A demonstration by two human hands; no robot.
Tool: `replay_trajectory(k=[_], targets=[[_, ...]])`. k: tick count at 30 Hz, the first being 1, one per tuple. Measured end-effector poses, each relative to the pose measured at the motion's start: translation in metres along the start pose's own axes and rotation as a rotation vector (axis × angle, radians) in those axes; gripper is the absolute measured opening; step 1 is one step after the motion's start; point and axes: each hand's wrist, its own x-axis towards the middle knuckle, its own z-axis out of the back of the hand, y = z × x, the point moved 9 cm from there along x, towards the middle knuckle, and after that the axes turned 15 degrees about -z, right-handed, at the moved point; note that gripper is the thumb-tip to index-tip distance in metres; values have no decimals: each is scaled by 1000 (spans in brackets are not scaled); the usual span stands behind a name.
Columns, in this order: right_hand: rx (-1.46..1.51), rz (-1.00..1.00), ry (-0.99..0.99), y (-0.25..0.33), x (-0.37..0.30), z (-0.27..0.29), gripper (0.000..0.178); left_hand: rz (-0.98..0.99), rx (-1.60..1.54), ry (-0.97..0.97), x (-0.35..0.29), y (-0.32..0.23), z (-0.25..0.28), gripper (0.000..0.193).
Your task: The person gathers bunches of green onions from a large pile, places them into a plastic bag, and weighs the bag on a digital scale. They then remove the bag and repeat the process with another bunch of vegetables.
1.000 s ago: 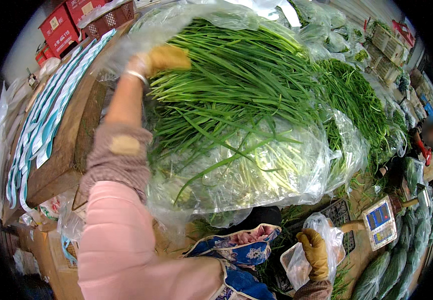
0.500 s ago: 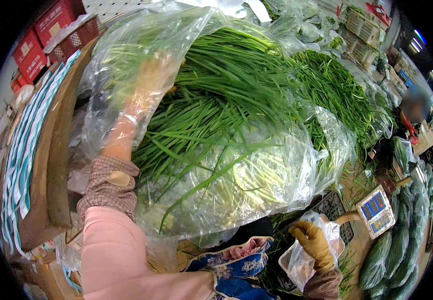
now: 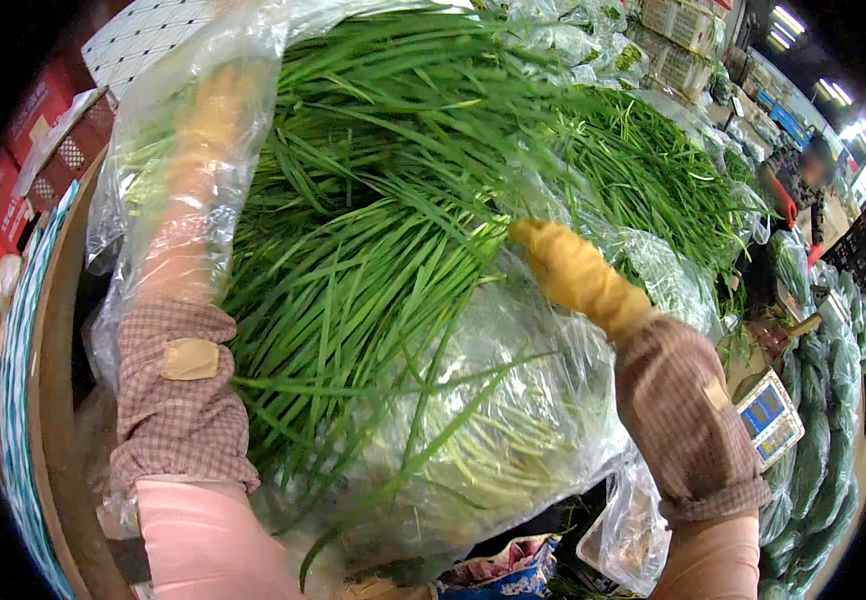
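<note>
A big heap of garlic chives fills the middle, long flat green leaves spilling from a clear plastic bag. My left hand, in a tan glove, reaches under the clear plastic at the heap's far left; film and blur hide its fingers. My right hand, gloved in yellow-tan, lies at the right side of the heap. Its fingers are pressed together where several chive leaves converge. Checked sleeve covers wrap both forearms.
More chives lie at the right. A scale display and long bagged green bundles stand right. Teal-and-white strips hang over a board at left. Red boxes and a person are farther off.
My right hand has risen from the plastic-covered container at lower right to the chives. My left arm shows farther left, still under the plastic. The whole view has shifted.
</note>
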Motion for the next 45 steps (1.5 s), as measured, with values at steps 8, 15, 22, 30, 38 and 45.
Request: replay_trajectory(k=[8, 15, 22, 30, 38, 45], targets=[[138, 103, -110, -4, 109, -18, 27, -16, -46, -103, 45, 30, -43, 55], [-55, -89, 19, 3, 138, -51, 47, -10, -90, -131, 49, 33, -29, 50], [-177, -29, 253, 24, 39, -31, 45, -45, -197, -162, 68, -3, -45, 45], [-112, -60, 102, 36, 61, 28, 46, -1, -123, -112, 38, 34, -15, 40], [115, -208, 224, 30, 119, -64, 54, -24, -161, -121, 37, 22, -5, 36], [193, -181, 346, 33, 47, -46, 57, 31, -241, -159, 17, 22, -4, 27]])
